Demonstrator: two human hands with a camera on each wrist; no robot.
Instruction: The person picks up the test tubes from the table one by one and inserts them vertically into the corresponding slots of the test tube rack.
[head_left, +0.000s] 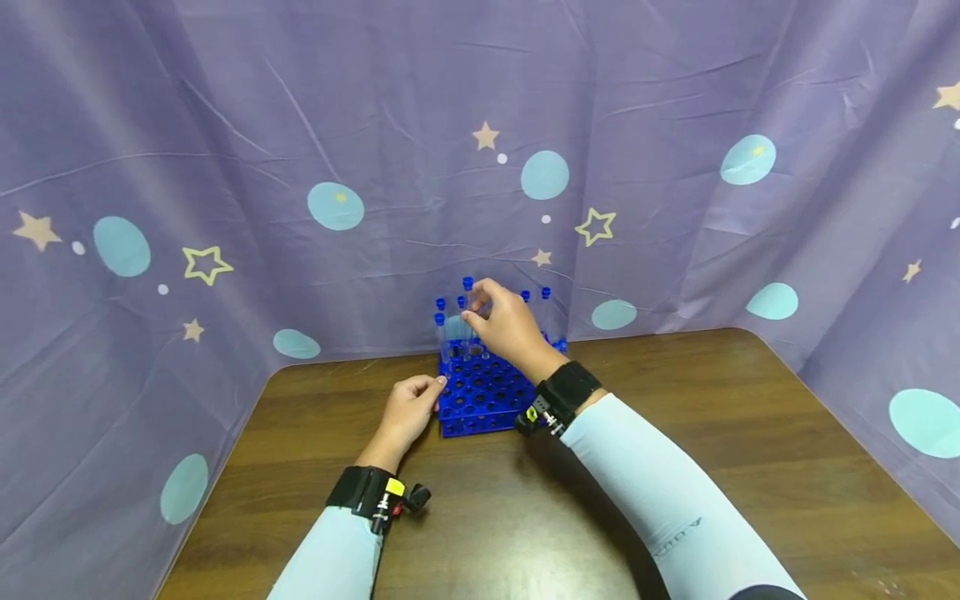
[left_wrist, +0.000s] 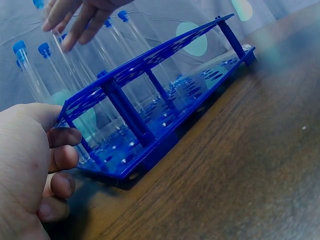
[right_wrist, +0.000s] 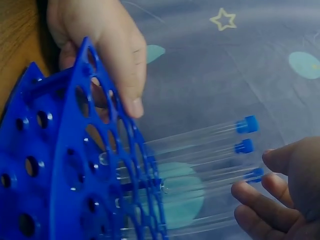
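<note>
A blue test tube rack (head_left: 487,396) stands on the table with clear, blue-capped test tubes (right_wrist: 200,137) upright in its back rows. My left hand (head_left: 408,408) grips the left end of the rack; in the left wrist view its thumb lies at the top plate's corner and the other fingers (left_wrist: 62,157) curl below. Over the rack's back left part, my right hand (head_left: 510,321) pinches a test tube (head_left: 468,284) that stands higher than its neighbours. That raised tube's blue cap (left_wrist: 38,3) looks blurred in the left wrist view, and the fingers partly cover the tube.
More capped tubes (head_left: 546,293) stand at the rack's back right. In the left wrist view, a clear tube end (left_wrist: 246,47) lies low at the rack's far end. Behind the wooden table (head_left: 675,400) hangs a purple curtain (head_left: 420,125) close to the rack.
</note>
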